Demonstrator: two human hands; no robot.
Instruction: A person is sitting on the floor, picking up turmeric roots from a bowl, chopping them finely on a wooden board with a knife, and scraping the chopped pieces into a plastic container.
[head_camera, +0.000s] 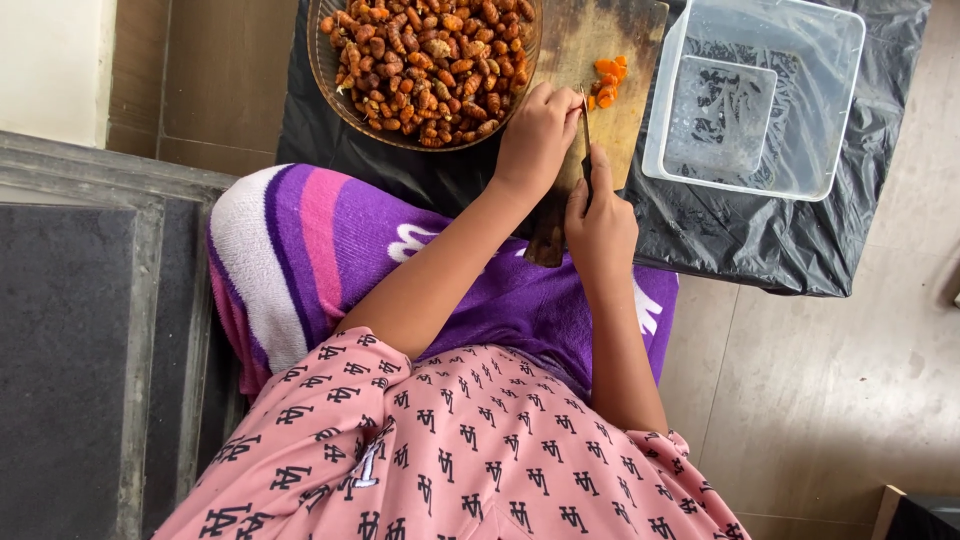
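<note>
Head view, looking down over the person's lap. Left hand (537, 135) rests on the wooden cutting board (620, 110), fingers curled shut over something small pressed against the board; what it is stays hidden under the hand. Right hand (600, 222) closed around the handle of a knife (586, 140), index finger laid along the back of the blade. Blade stands on edge, thin and dark, just beside the left fingers, tip pointing away from the body.

Orange cut pieces (607, 80) lie in a small heap on the board, just past the knife tip. Board is brown, long, with a darker worn patch at its far end; its near end reaches toward the lap.

Round shallow bowl (330, 75), brownish rim, sits left of the board and touches it. Heaped with small knobbly roots (430, 60), brown skins with orange showing.

Clear square plastic container (760, 170) right of the board, rounded corners, no label seen. A smaller clear square tub (720, 115) sits inside it.

All of this rests on a black plastic sheet (740, 240), crinkled, over a low desk. Purple, pink and white striped cloth (300, 250) covers the lap; pink patterned shirt (470, 450) below. Pale tiled floor (830, 380) at right.
</note>
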